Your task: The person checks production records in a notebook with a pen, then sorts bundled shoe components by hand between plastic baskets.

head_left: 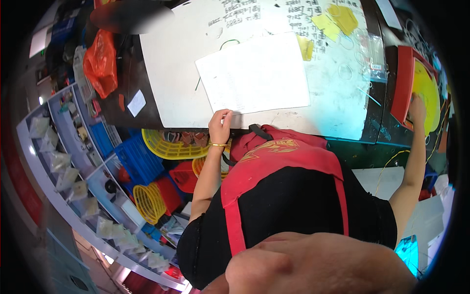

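Note:
My left hand (220,126) is at the front edge of the table, by the near left corner of a large white sheet (259,73) that lies slightly turned. Its fingers are curled and pressed together; whether they pinch anything is too small to tell. Out to the far right, my right hand (417,110) reaches into a red bin (403,81) that stands on its side or tilted. Inside that bin is a bright yellow piece (425,93). The fingertips of my right hand are hidden against the bin and the yellow piece.
A white board with handwriting (171,73) covers the dark table. Yellow paper notes (342,19) and clear plastic bags (377,59) lie at its far right. An orange-red bag (100,63) is at left. Yellow baskets (166,149), blue crates (139,157) and a shelf (93,183) stand at lower left.

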